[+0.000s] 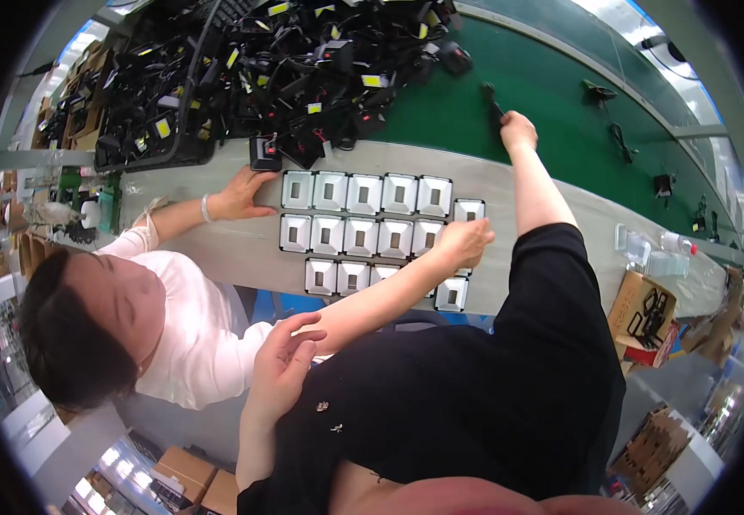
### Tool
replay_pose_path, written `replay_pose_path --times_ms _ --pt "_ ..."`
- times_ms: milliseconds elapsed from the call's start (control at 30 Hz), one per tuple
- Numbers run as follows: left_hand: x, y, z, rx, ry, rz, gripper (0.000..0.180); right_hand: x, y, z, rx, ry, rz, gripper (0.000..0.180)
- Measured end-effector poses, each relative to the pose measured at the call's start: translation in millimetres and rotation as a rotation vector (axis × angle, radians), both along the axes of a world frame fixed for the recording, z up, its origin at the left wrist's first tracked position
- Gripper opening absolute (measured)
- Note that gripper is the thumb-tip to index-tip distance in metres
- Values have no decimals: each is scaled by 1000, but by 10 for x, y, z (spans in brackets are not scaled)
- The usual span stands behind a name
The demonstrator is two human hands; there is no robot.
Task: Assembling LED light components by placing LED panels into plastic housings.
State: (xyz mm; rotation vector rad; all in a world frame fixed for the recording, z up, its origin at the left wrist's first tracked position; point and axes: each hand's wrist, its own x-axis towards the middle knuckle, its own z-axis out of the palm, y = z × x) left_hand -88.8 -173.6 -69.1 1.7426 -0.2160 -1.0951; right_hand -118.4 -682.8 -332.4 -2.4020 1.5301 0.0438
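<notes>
My right hand [520, 130] reaches out over the green conveyor belt [552, 142]. Its fingers are closed around one end of a slim black part [492, 101], whose exact kind I cannot make out. Close to my body, my left hand [286, 365] hangs in the air with fingers loosely bent and apart, nothing in it. Several square silvery lamp reflectors [363, 194] with black edges lie in rows on the grey worktop [501, 257]. A co-worker's hand [466, 245] is over the right end of the rows; that person's other hand [243, 193] touches a black lamp housing [265, 154].
A heap of black cabled lamp parts [303, 77] covers the belt's left side, beside a black crate [187, 112]. The co-worker in white [192, 335] leans in from my left. Small cabled parts [621, 142] lie along the belt. At right stand an open carton [642, 313] and clear plastic containers [638, 249].
</notes>
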Motion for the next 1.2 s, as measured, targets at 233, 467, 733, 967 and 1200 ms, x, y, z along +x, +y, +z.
replay_pose_path --times_ms 233,467,733,967,1200 --pt "101 -32 -34 -32 46 -134 32 -1397 -247 583 -143 -509 21 18" --pt "124 -41 235 -150 -361 -421 36 -1442 871 2522 171 -657 74 15" --pt "303 -98 623 -475 -1267 -520 66 -1524 2569 4134 587 -1026 371 20" --pt "153 382 652 -526 -344 -682 56 -1532 3436 4426 978 -1299 548 23" --pt "69 916 896 -799 506 -569 60 -1820 3716 4214 1062 -1298 320 21"
